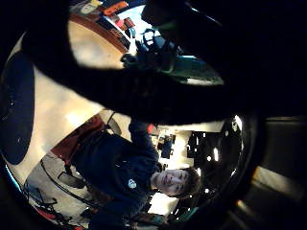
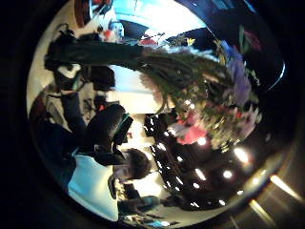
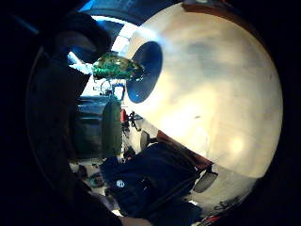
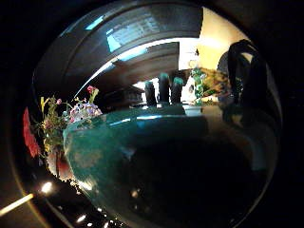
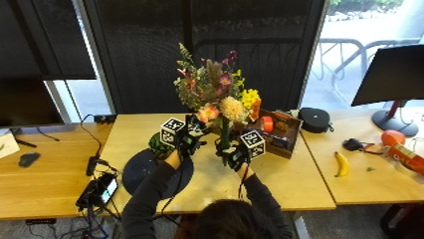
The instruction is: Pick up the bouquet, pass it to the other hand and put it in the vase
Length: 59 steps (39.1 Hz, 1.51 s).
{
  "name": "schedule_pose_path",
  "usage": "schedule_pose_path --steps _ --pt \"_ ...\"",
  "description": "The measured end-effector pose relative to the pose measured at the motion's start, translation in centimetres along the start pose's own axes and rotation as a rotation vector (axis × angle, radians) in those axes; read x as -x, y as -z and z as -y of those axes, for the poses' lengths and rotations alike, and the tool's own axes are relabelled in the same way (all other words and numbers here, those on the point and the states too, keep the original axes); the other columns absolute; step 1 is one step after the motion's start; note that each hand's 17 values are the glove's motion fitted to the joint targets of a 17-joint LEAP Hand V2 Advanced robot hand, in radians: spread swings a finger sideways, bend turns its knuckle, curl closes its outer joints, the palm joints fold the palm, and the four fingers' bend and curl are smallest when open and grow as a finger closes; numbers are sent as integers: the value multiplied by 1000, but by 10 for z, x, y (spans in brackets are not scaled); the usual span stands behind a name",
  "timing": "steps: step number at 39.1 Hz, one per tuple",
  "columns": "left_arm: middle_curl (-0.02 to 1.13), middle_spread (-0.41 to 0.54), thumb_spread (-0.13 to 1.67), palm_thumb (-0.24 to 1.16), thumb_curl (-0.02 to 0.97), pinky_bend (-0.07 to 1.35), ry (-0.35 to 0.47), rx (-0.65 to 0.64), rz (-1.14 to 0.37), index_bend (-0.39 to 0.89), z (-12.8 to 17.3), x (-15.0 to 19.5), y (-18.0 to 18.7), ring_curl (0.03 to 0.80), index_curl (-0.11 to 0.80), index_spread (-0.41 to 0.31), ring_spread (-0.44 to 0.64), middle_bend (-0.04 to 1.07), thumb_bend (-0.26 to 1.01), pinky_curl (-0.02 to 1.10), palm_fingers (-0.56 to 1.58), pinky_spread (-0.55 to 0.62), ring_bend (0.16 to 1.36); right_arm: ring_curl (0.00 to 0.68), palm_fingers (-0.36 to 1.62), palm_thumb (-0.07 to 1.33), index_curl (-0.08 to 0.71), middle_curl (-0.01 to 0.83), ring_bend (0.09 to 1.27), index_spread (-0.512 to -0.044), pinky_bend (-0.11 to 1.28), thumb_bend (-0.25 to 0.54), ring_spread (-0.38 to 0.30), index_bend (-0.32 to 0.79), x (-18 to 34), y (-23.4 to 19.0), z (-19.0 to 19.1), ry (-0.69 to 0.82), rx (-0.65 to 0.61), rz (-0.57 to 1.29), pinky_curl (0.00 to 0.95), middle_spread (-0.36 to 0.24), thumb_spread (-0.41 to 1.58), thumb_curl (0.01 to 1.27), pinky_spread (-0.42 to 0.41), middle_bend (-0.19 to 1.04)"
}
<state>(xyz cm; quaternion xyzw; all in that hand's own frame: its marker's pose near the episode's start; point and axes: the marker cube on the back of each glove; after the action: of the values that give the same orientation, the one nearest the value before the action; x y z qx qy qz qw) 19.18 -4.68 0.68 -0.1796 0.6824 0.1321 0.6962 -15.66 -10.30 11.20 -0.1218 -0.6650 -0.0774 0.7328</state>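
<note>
The bouquet (image 5: 215,94), a mix of pink, yellow, purple and cream flowers, stands upright above the table's middle. My right hand (image 5: 235,157) grips its green stems (image 5: 225,137) from below. These stems (image 4: 156,156) fill the right thumb side view, with the flowers (image 4: 71,114) beyond. My left hand (image 5: 180,142) is raised just left of the stems, fingers loosely curved, holding nothing. Its thumb side view shows the bouquet (image 2: 200,86) lengthwise, with the right hand (image 2: 62,55) at the stem ends. The green vase (image 5: 156,145) (image 3: 115,67) stands on a dark blue round mat (image 5: 149,174), partly behind my left hand.
A brown box (image 5: 278,132) of small items sits right behind the bouquet, with a black case (image 5: 315,119) beyond it. A banana (image 5: 341,164) lies on the table at the right. A black device (image 5: 99,189) with cables sits at the left table edge.
</note>
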Motion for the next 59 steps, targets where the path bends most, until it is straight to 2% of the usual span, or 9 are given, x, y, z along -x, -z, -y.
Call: schedule_pose_path --steps 15,20,22,26,27,29,39,47,59 --pt "330 267 963 495 358 593 -61 27 -103 110 11 -22 -53 309 232 114 248 198 -23 368 124 402 686 552 1200 1222 610 661 461 -243 216 -24 -260 429 2 -36 1 13 67 -2 454 -182 30 711 -302 430" --pt "388 102 950 563 371 288 -15 -25 -120 275 18 -24 -56 300 300 32 106 396 -8 283 398 359 655 557 1200 1220 616 664 460 -245 216 -25 -260 433 14 -47 -14 20 88 7 457 -181 14 717 -304 430" --pt "359 107 945 561 370 274 11 -76 -130 204 19 -23 -55 294 287 41 107 333 -23 274 300 381 650 559 1199 1219 618 665 459 -246 216 -25 -260 434 11 -50 -12 24 87 -5 458 -181 9 719 -304 430" --pt "393 -93 956 672 391 242 50 -230 -148 388 20 -20 -52 267 356 -117 -132 525 19 256 1100 17 592 561 1201 1219 620 668 461 -247 214 -25 -259 431 3 -55 -5 17 78 -24 458 -184 2 723 -309 432" --pt "380 -82 950 635 382 76 50 -254 -147 344 21 -20 -51 250 350 -97 -95 481 -12 196 704 156 545 562 1199 1219 622 667 462 -247 215 -25 -259 432 3 -57 -5 17 77 -27 459 -185 0 724 -309 429" --pt "450 -152 945 697 400 261 47 -288 -134 405 23 -22 -48 315 385 -165 -200 564 11 285 1234 -73 616 562 1202 1219 622 669 459 -247 217 -26 -259 429 5 -60 -5 20 76 -35 459 -188 -3 725 -311 431" --pt "556 -257 914 774 439 419 -20 -366 20 523 17 -73 -29 430 484 -286 -309 697 -8 407 1436 -272 773 546 1113 1114 559 638 446 -257 346 -56 -270 188 34 -69 0 30 144 -38 464 -205 161 712 -324 367" --pt "589 -292 846 823 489 482 -94 -558 44 567 1 -108 -1 469 531 -325 -336 748 -17 453 1379 -328 824 525 726 1031 495 586 331 -291 318 -50 -248 117 51 -50 -9 73 44 -376 475 -225 548 659 -122 269" --pt "612 -308 781 840 540 505 -100 -789 30 585 -22 -144 51 492 577 -339 -346 779 -26 482 1334 -354 848 440 531 912 377 470 247 -312 425 -37 -151 116 56 -16 -12 78 -74 -363 436 -250 818 556 90 147"
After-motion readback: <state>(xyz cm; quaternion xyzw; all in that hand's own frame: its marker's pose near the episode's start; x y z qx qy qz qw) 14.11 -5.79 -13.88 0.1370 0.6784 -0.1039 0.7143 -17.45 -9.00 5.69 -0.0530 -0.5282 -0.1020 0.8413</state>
